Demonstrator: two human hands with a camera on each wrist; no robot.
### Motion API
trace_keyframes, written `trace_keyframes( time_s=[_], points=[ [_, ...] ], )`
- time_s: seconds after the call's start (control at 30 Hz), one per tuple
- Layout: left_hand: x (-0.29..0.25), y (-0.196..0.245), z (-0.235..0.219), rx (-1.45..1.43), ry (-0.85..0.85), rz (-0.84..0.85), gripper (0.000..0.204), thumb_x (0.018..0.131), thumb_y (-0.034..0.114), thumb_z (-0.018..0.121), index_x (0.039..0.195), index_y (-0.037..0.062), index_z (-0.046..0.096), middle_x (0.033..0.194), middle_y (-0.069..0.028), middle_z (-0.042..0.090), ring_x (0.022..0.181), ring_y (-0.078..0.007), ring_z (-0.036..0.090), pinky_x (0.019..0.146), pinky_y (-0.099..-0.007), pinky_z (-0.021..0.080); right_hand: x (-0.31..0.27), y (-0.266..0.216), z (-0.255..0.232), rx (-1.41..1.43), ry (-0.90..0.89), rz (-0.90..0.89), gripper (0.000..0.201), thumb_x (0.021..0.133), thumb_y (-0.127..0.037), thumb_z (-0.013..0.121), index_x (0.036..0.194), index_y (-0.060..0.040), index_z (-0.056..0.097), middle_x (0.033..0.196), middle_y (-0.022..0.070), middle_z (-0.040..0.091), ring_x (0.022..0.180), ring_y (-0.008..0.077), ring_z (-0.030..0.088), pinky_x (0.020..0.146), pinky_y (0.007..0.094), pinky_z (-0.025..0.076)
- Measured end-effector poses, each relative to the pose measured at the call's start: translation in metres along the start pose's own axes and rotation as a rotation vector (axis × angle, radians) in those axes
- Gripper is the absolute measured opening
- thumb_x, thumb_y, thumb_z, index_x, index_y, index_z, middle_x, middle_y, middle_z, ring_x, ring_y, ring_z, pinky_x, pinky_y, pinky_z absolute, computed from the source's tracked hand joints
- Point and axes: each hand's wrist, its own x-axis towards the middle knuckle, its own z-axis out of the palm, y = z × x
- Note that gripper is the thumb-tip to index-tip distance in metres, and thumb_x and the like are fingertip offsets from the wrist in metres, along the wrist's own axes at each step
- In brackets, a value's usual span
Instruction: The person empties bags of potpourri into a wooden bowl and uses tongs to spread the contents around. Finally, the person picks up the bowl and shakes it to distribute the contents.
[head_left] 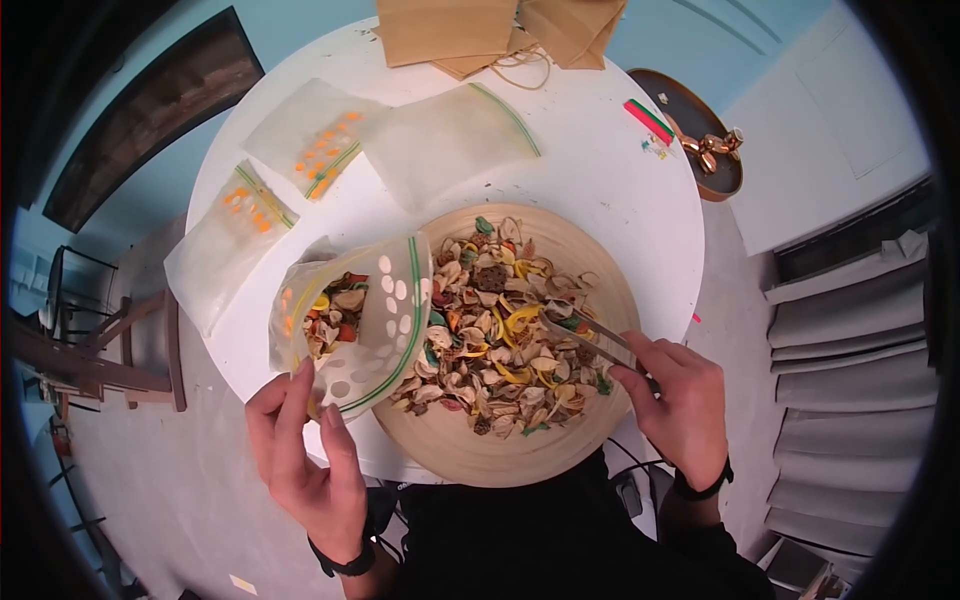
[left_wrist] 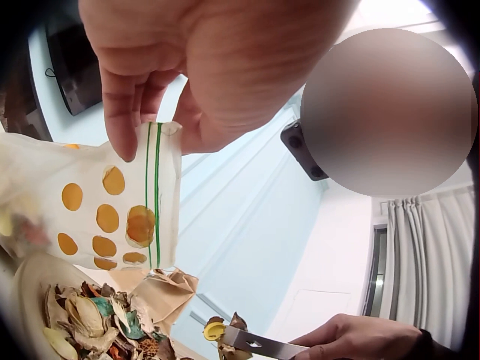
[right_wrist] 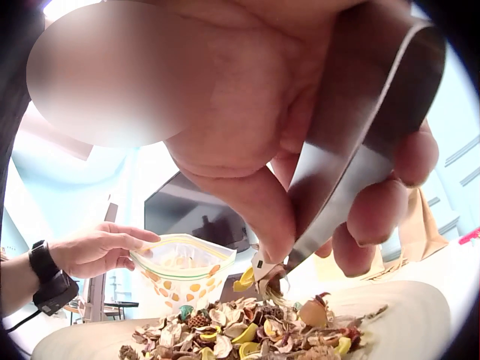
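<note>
My left hand [head_left: 310, 470] pinches the rim of a zip bag [head_left: 385, 350] with orange dots and a green seal. The bag's mouth gapes toward the right, and some potpourri [head_left: 335, 315] lies inside it. On a round wooden tray [head_left: 470, 468] is a wide heap of dried potpourri [head_left: 470, 350], with pale petals, yellow curls, green bits and a brown pod. Over the heap's right side, my right hand [head_left: 685, 405] grips metal tongs [right_wrist: 352, 142] between thumb and fingers. In the left wrist view, a yellow piece [left_wrist: 214, 331] and brown bits sit at the tongs' tips.
Behind the tray on the white round table [head_left: 640, 240] lie a dotted zip bag [head_left: 320, 145] and a plainer one [head_left: 450, 150]; another [head_left: 230, 240] overhangs the left edge. Brown paper bags [head_left: 445, 35] stand at the back. A balloon-dog figure [head_left: 708, 150] sits in a dark tray at right.
</note>
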Motion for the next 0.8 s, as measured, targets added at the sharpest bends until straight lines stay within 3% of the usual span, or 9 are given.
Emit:
trace_keyframes(
  time_s=[0.27, 0.37, 0.43, 0.53, 0.6, 0.7, 0.8],
  points=[
    [0.004, 0.001, -0.001, -0.047, -0.01, -0.003, 0.041, 0.09, -0.005, 0.063, 0.13, 0.0, 0.066, 0.111, -0.0118, 0.06, 0.102, -0.0216, 0.058, 0.09, -0.0314, 0.048, 0.011, -0.016, -0.012, 0.003, 0.035, -0.001, 0.03, 0.081, -0.012, 0.079, 0.108, -0.0031, 0.071, 0.071, 0.0092, 0.061, 0.062, 0.0293, 0.059, 0.056, 0.0393, 0.045],
    [0.003, 0.0, 0.0, -0.032, 0.027, 0.017, 0.046, 0.083, -0.008, 0.066, 0.128, 0.0018, 0.069, 0.107, -0.0128, 0.06, 0.094, -0.0226, 0.06, 0.084, -0.0326, 0.051, 0.016, -0.022, -0.014, 0.002, 0.055, -0.034, 0.029, 0.081, -0.012, 0.079, 0.107, -0.0031, 0.071, 0.069, 0.0086, 0.059, 0.06, 0.0286, 0.058, 0.055, 0.0394, 0.044],
    [0.003, 0.002, 0.0, -0.033, 0.008, 0.007, 0.044, 0.085, -0.007, 0.065, 0.129, 0.0011, 0.068, 0.108, -0.0122, 0.06, 0.098, -0.0224, 0.059, 0.087, -0.0325, 0.049, 0.019, -0.029, -0.014, 0.01, 0.061, -0.047, 0.029, 0.08, -0.012, 0.079, 0.107, -0.0031, 0.072, 0.068, 0.0085, 0.058, 0.06, 0.0284, 0.058, 0.055, 0.0393, 0.044],
    [0.002, 0.002, 0.002, -0.042, 0.006, 0.017, 0.044, 0.085, -0.006, 0.066, 0.129, 0.0016, 0.068, 0.108, -0.012, 0.06, 0.098, -0.0222, 0.059, 0.087, -0.0325, 0.049, 0.029, -0.044, -0.012, 0.091, 0.095, -0.158, 0.029, 0.082, -0.013, 0.078, 0.109, -0.0041, 0.07, 0.07, 0.0072, 0.058, 0.062, 0.0273, 0.06, 0.055, 0.0387, 0.046],
    [0.003, 0.002, 0.005, -0.047, 0.021, 0.047, 0.047, 0.083, -0.007, 0.068, 0.128, 0.0027, 0.069, 0.108, -0.0126, 0.06, 0.093, -0.0221, 0.06, 0.084, -0.0326, 0.051, 0.043, -0.063, -0.006, 0.092, 0.067, -0.381, 0.031, 0.084, -0.015, 0.076, 0.112, -0.006, 0.068, 0.073, 0.0063, 0.059, 0.066, 0.0261, 0.062, 0.056, 0.0378, 0.049],
    [0.002, 0.003, 0.005, -0.042, 0.039, 0.042, 0.047, 0.083, -0.007, 0.067, 0.128, 0.0032, 0.069, 0.107, -0.0127, 0.061, 0.093, -0.0222, 0.061, 0.084, -0.0328, 0.051, 0.06, -0.082, 0.014, 0.051, 0.018, -0.468, 0.032, 0.084, -0.017, 0.075, 0.114, -0.0074, 0.066, 0.075, 0.0063, 0.059, 0.068, 0.025, 0.063, 0.056, 0.0374, 0.05],
    [0.001, 0.001, 0.003, -0.064, -0.001, -0.037, 0.045, 0.089, -0.006, 0.064, 0.133, 0.0015, 0.065, 0.112, -0.0113, 0.06, 0.103, -0.0219, 0.059, 0.09, -0.0316, 0.048, 0.057, -0.075, 0.01, 0.064, 0.048, -0.452, 0.033, 0.084, -0.018, 0.076, 0.114, -0.0076, 0.067, 0.078, 0.0075, 0.063, 0.069, 0.0253, 0.064, 0.058, 0.0373, 0.052]
  ],
)
